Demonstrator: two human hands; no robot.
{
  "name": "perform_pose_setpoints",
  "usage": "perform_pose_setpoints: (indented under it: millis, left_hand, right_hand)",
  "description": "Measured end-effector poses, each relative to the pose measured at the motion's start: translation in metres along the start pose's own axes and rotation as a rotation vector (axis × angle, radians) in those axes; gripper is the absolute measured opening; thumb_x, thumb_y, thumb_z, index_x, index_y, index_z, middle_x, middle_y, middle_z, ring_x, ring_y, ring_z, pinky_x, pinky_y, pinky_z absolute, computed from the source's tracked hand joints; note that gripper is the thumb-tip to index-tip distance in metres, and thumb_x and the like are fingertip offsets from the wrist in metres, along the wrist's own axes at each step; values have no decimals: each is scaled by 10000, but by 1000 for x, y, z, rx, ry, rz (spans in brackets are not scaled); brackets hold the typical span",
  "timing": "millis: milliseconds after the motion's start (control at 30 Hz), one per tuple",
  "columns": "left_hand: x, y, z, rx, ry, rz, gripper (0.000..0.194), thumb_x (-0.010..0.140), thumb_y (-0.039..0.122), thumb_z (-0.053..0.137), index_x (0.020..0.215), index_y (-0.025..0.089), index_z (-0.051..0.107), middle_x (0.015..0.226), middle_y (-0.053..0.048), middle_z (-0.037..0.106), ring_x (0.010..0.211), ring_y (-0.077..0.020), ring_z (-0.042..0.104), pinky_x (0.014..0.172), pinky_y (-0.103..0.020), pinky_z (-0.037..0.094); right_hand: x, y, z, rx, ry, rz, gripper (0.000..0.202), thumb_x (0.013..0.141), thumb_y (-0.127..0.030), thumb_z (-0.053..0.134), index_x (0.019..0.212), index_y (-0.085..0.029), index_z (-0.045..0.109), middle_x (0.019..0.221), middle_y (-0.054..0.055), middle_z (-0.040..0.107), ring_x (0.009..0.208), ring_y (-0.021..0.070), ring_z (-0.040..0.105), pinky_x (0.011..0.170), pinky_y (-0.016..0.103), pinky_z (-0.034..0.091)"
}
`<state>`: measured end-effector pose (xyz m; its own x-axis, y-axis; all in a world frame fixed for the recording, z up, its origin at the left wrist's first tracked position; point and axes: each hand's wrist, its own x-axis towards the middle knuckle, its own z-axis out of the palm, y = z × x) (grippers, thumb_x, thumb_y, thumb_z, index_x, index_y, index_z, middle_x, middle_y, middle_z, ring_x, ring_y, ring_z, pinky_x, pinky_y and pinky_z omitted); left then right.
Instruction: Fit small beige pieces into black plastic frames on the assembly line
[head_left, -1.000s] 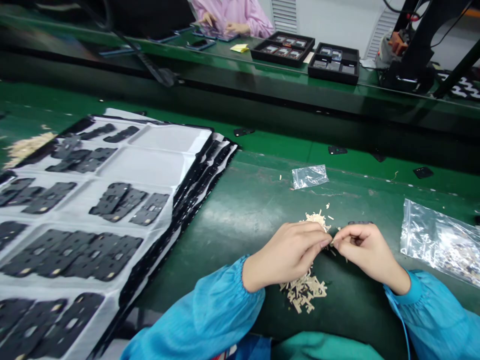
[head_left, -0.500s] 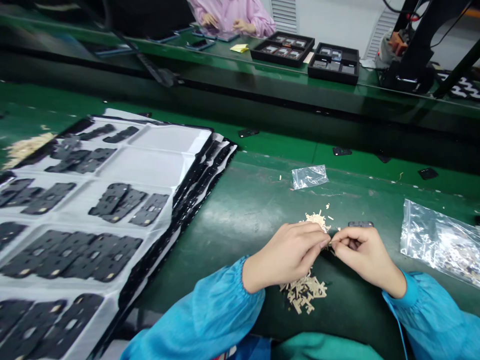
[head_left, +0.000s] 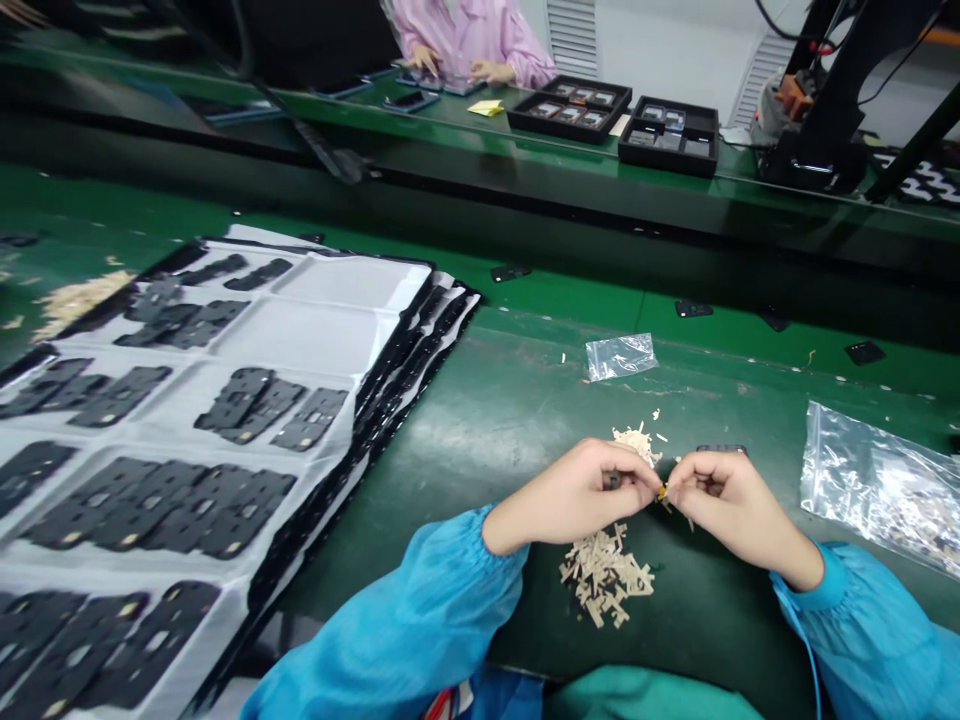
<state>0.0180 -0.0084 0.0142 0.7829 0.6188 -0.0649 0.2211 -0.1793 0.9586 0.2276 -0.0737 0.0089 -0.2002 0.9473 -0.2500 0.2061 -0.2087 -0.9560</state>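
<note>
My left hand and my right hand meet at their fingertips over the green bench. Both are closed in a pinch. Between the fingertips shows a tiny yellow-orange piece, too small to name; both hands grip it. Beneath and in front of my left hand lies a pile of small beige strips. A second, paler heap of little pieces sits just beyond the fingers. Behind my right hand a flat black plastic part is partly hidden.
On the left, stacked white trays carry rows of black plastic parts. A small clear bag lies ahead, and a larger zip bag of small parts at right. Past a raised ledge stand black boxes and a person in pink.
My left hand has turned slightly, opening a gap behind its pinch, and the yellow-orange piece now shows between the fingertips. The camera view has shifted a little.
</note>
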Motion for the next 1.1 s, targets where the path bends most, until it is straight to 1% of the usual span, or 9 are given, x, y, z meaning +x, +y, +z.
perform_pose_setpoints:
  millis: [167, 267, 333, 467, 533, 600, 767, 967, 1100]
  left_hand:
    - [0, -4, 6, -181, 46, -117, 108, 815, 203, 690, 842, 143, 776, 750, -28, 749, 640, -132, 618, 573, -232, 471]
    - [1, -6, 8, -236, 62, -134, 105, 799, 186, 687, 821, 144, 781, 724, -21, 746, 622, -123, 613, 581, -231, 477]
    - [2, -6, 9, -251, 97, -131, 104, 789, 163, 676, 808, 146, 777, 745, -25, 756, 648, -130, 631, 595, -233, 493]
    - [3, -5, 10, -225, 217, -117, 102, 768, 131, 650, 760, 146, 750, 744, -23, 745, 667, -134, 636, 599, -228, 499]
    - [2, -5, 11, -216, 228, -108, 113, 762, 125, 637, 756, 145, 747, 739, -21, 735, 665, -131, 628, 598, -225, 493]
    - [2, -5, 12, -205, 218, -99, 116, 768, 137, 636, 763, 147, 751, 737, -17, 723, 654, -126, 610, 589, -222, 479]
    - [0, -3, 13, -119, 168, -71, 153, 770, 116, 605, 789, 149, 753, 716, -6, 698, 613, -112, 557, 575, -220, 449]
    - [-2, 3, 10, 103, 138, 15, 176, 756, 83, 597, 784, 166, 749, 689, 7, 680, 630, -119, 549, 593, -223, 440]
    - [-3, 3, 7, 40, 127, -4, 190, 742, 68, 588, 774, 167, 747, 696, 7, 690, 618, -117, 550, 585, -226, 437]
  right_hand:
    - [0, 0, 1, -15, -2, -4, 92, 791, -201, 611, 742, -184, 687, 640, -18, 609, 551, 121, 500, 523, 236, 369]
    - [0, 0, 2, -39, -4, -15, 114, 811, -215, 591, 749, -187, 683, 654, -9, 624, 558, 127, 513, 526, 241, 382]
    - [-1, 0, 1, -116, 45, -52, 106, 830, -219, 595, 780, -192, 685, 621, -21, 599, 532, 126, 491, 514, 246, 370]
    - [-4, -1, -1, -512, 274, -333, 79, 873, -237, 662, 911, -201, 720, 612, -31, 572, 538, 139, 492, 558, 283, 377]
    - [-5, -1, 0, -670, 278, -472, 110, 918, -243, 646, 958, -201, 739, 658, -7, 618, 599, 161, 555, 620, 306, 408]
    - [-6, -1, 1, -753, 239, -529, 147, 957, -248, 615, 976, -194, 751, 688, 15, 659, 631, 179, 593, 651, 322, 421]
    - [-7, 0, 4, -764, 144, -502, 219, 978, -231, 566, 893, -188, 764, 695, 41, 705, 627, 193, 600, 648, 328, 421]
    - [-3, -1, 3, -680, 77, -387, 227, 907, -165, 561, 793, -224, 748, 730, 21, 744, 654, 187, 634, 686, 315, 435]
    - [2, 6, -3, -922, 111, -223, 252, 876, -186, 625, 630, -214, 673, 634, 27, 693, 654, 207, 636, 628, 316, 397]
